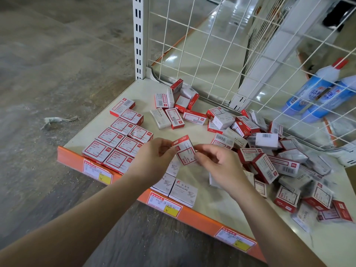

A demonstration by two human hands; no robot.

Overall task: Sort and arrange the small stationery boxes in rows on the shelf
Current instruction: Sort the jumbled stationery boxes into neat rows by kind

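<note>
A small red-and-white paper clip box (pixel 184 150) is held tilted above the cream shelf (pixel 200 178), between both hands. My left hand (pixel 154 160) pinches its left edge and my right hand (pixel 219 166) pinches its right side. Several matching red-and-white boxes (pixel 117 139) lie in two neat rows at the shelf's left front. White paper clip boxes (pixel 183 191) sit in a short row under my hands. A loose heap of mixed boxes (pixel 269 157) covers the right part of the shelf. A smaller jumble of boxes (pixel 177 106) lies near the back corner.
An orange price strip (pixel 194 214) with labels runs along the shelf's front edge. A white wire grid (pixel 231 54) and a slotted upright (pixel 139 37) close the back. Blue glue bottles (pixel 316 93) hang beyond the grid. Crumpled wrapping (pixel 55 121) lies on the floor at left.
</note>
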